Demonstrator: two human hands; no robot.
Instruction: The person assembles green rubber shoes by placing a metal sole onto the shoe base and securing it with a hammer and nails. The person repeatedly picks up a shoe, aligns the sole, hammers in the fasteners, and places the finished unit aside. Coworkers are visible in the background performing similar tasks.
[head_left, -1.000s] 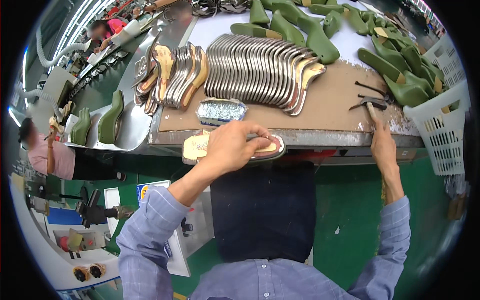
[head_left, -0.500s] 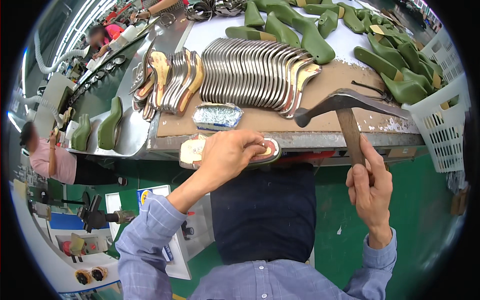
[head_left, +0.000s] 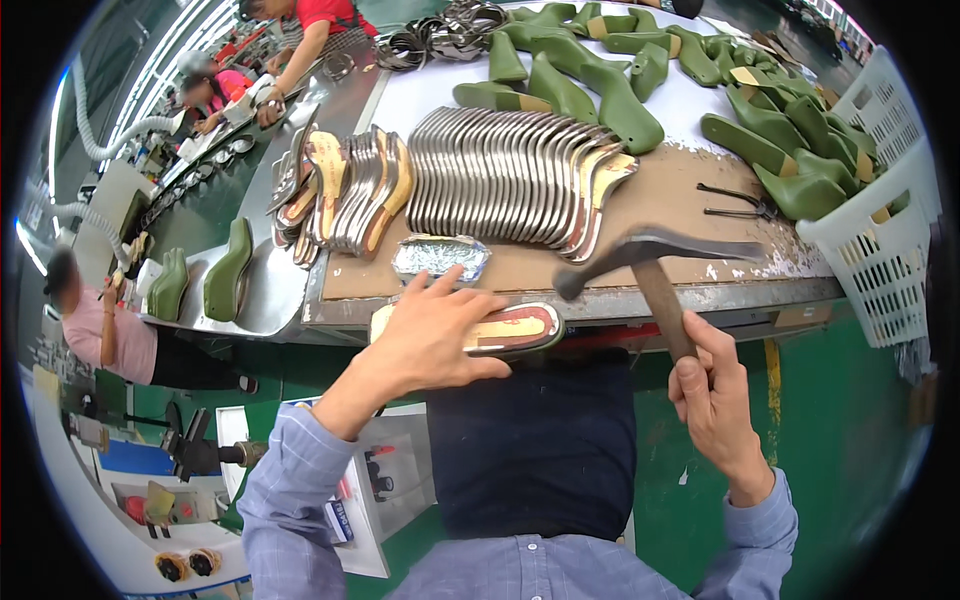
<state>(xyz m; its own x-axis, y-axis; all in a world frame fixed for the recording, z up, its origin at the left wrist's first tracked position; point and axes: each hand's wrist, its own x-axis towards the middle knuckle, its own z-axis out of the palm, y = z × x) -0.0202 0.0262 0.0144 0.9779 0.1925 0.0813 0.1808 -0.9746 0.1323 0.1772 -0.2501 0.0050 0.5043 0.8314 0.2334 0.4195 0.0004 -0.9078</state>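
Observation:
Fingers spread, my left hand (head_left: pixel 425 335) is over the left part of a shoe last with a cream-and-red insole (head_left: pixel 515 328) on top, at the table's front edge. Its fingertips reach the near edge of a small box of silvery bits (head_left: pixel 441 262); whether they touch it I cannot tell. My right hand (head_left: pixel 715 400) is closed round the wooden handle of a hammer (head_left: pixel 662 300), held upright. The dark hammer head (head_left: pixel 650 245) is to the right of the last, apart from it.
Behind the box stands a long row of curved insoles (head_left: pixel 495 175). Green shoe lasts (head_left: pixel 620 105) lie piled at the back and right, beside pincers (head_left: pixel 735 200) and a white plastic basket (head_left: pixel 875 260). Two more lasts (head_left: pixel 228 270) stand at left. Other people work at far left.
My left hand has opened from a pinch over the insole and moved left and forward to the box. The hammer has shifted left and slightly down in my right hand.

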